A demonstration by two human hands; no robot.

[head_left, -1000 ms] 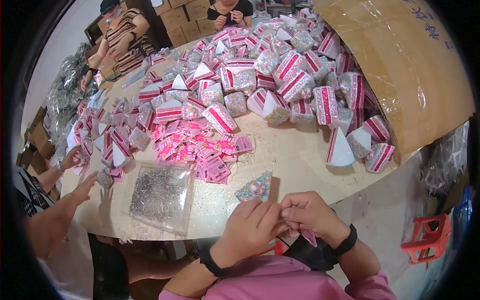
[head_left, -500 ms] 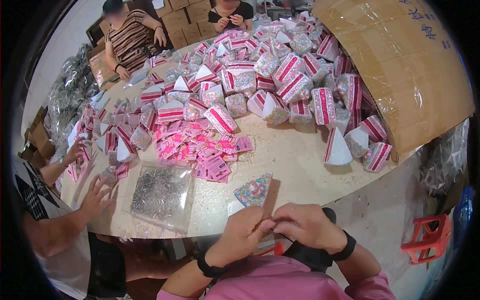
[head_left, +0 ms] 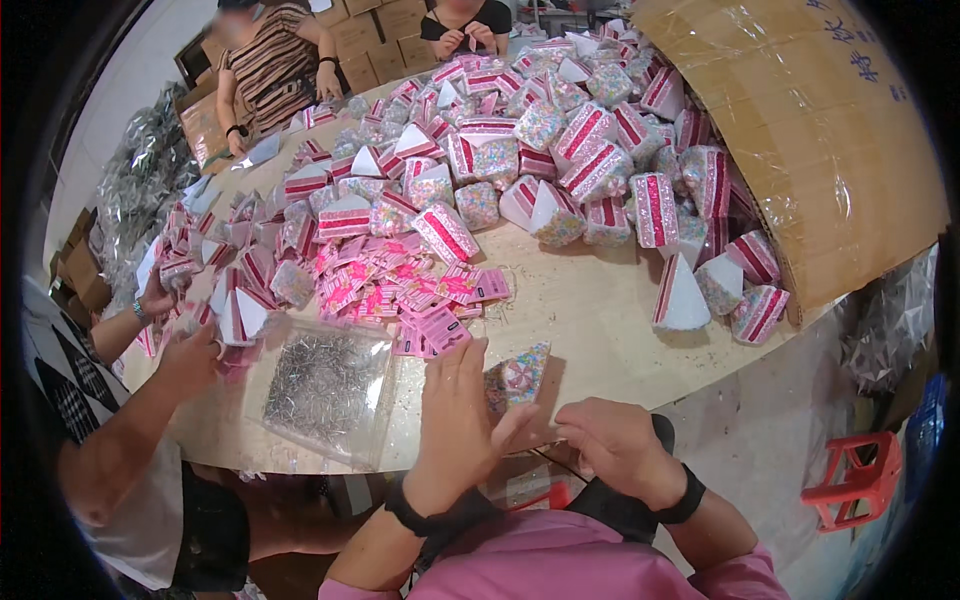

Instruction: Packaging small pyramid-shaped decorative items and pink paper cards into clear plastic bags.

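A cake-slice ornament (head_left: 522,370) with pastel sprinkles and a pink-and-white swirl on top lies at the table's near edge. My left hand (head_left: 458,415) is stretched over the table beside it, fingers extended and thumb apart. Its fingertips reach the near edge of a heap of pink printed tags (head_left: 440,328). To the right of the ornament, my right hand (head_left: 622,450) is held at the table's edge with fingers curled together. Whatever may be in that pinch is too small or hidden to tell.
A clear plastic tray (head_left: 378,400) of thin metal pins stands on my left. Behind it rises a large pile of cake-slice ornaments (head_left: 480,160). A cardboard box (head_left: 800,140) leans at right, above a red stool (head_left: 855,490). A co-worker's hands (head_left: 190,355) handle ornaments at left; two more people sit across.
My hands were together in front of the ornament and have come apart. The left has moved forward to the tags; the right stays near the edge. The left co-worker's near hand has moved to the ornaments.
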